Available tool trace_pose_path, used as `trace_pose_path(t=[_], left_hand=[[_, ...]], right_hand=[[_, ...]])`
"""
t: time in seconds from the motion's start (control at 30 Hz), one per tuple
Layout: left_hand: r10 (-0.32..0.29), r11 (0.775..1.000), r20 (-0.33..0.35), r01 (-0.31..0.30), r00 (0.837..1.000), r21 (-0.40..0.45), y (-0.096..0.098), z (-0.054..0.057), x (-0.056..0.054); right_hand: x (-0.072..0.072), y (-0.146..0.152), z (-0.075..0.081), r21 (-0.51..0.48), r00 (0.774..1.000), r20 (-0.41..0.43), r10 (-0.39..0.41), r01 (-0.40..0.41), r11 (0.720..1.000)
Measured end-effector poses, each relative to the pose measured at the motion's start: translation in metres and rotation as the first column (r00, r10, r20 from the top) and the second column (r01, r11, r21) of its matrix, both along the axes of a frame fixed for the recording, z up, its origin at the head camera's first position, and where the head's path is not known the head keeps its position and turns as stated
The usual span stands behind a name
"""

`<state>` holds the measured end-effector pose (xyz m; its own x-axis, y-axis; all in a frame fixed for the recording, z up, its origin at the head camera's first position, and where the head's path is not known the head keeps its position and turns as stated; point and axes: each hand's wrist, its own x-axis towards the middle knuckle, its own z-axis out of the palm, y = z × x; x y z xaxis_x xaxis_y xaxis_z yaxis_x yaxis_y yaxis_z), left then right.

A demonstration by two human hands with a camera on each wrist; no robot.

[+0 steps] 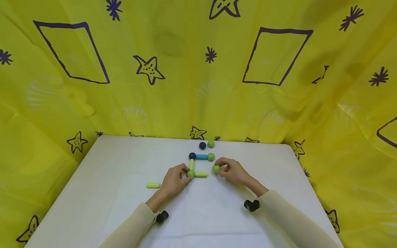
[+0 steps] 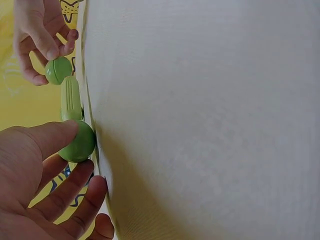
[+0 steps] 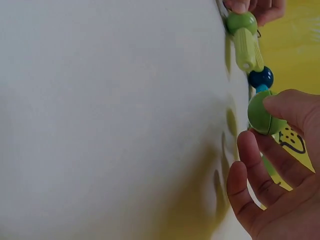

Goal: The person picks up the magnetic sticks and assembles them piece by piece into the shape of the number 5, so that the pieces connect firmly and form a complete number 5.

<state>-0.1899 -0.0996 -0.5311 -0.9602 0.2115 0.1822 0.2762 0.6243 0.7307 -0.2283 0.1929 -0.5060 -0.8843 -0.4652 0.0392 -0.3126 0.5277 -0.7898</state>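
My left hand [image 1: 174, 179] pinches a green ball [image 2: 80, 142] at the corner of a joined shape on the table. From that ball one yellow-green rod [image 1: 201, 174] points right, and another yellow-green rod [image 1: 191, 164] runs back to a dark blue ball [image 1: 192, 156]. A blue rod [image 1: 202, 157] links the dark blue ball to a second green ball [image 1: 211, 157]. Between thumb and fingers my right hand [image 1: 232, 170] holds a loose green ball [image 3: 266, 112] with a seam round it. This ball is apart from the free end of the right-pointing rod.
On the white table [image 1: 77, 206], a loose yellow-green rod [image 1: 153, 185] lies left of my left hand. Behind the joined shape sit a loose dark blue ball [image 1: 202, 145] and a loose green ball [image 1: 211, 144]. A yellow patterned curtain [image 1: 173, 103] surrounds the table's back and sides.
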Motion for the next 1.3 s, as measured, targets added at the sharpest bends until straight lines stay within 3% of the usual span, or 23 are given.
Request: trace_pose_path(t=[0.5,1.3], left_hand=[[0.006,1.000,0.014,-0.006,1.000,-0.001,0.000,0.003,0.001],[0.016,1.000,0.001,-0.016,1.000,-0.006,0.001,0.000,0.000]], right_hand=[[0.011,-0.010,-0.015,0.030,1.000,-0.017,0.026,-0.025,0.999],[0.015,-0.012,-0.016,0.012,0.999,-0.043,0.031,-0.030,0.999]])
